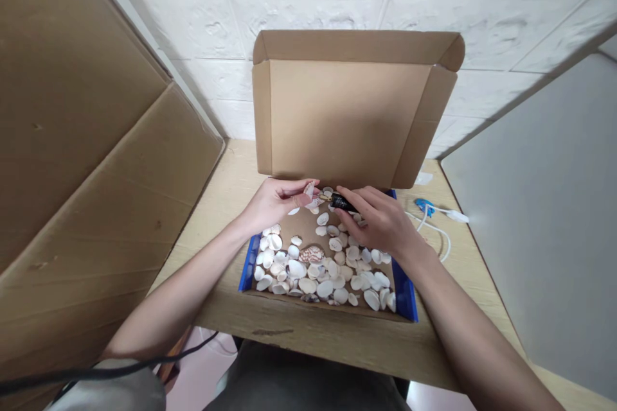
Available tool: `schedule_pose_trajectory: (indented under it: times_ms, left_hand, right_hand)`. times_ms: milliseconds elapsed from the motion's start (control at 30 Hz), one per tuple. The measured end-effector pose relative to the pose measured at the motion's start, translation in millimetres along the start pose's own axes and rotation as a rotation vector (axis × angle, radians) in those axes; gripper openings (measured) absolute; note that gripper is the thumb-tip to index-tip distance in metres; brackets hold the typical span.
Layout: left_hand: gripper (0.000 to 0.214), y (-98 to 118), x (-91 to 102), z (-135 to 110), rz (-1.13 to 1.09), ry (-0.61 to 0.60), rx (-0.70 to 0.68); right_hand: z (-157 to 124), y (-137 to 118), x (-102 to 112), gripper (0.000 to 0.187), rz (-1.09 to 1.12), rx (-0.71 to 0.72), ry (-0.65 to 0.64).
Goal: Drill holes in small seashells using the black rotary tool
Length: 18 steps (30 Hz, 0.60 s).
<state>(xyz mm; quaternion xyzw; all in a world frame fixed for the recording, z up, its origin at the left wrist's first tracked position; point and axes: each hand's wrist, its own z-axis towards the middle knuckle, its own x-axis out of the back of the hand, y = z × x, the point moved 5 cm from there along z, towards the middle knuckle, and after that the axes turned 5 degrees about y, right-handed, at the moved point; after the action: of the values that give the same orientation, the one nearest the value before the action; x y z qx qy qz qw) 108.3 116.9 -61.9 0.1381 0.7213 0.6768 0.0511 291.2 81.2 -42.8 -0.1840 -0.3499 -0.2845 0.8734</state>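
Note:
A shallow cardboard box (405, 286) with blue sides lies on a wooden desk, its lid (347, 115) standing upright at the back. Several white seashells (318, 270) and one brown-striped shell (312, 253) cover its floor. My left hand (274, 205) pinches a small pale shell (309, 191) over the back of the box. My right hand (378, 218) grips a small black tube-like object (342, 203), its tip pointing toward that shell. The two hands almost meet.
A white cable with a blue plug (427, 207) lies on the desk (231, 186) right of the box. Large cardboard sheets (96, 160) lean at the left, a grey panel (544, 218) stands at the right, and a white brick wall (337, 0) is behind.

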Motion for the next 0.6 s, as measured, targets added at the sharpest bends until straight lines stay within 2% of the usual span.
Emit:
schedule_pose_trajectory:
  times_ms: [367, 600]
  left_hand:
    - [0.036, -3.1, 1.7, 1.5, 0.051, 0.01, -0.038]
    - [0.039, 0.4, 0.0, 1.0, 0.042, 0.011, -0.041]
  right_hand:
    - [3.4, 0.0, 2.0, 0.031, -0.095, 0.078, -0.035]
    - [4.3, -0.1, -0.5, 0.033, -0.136, 0.05, -0.099]
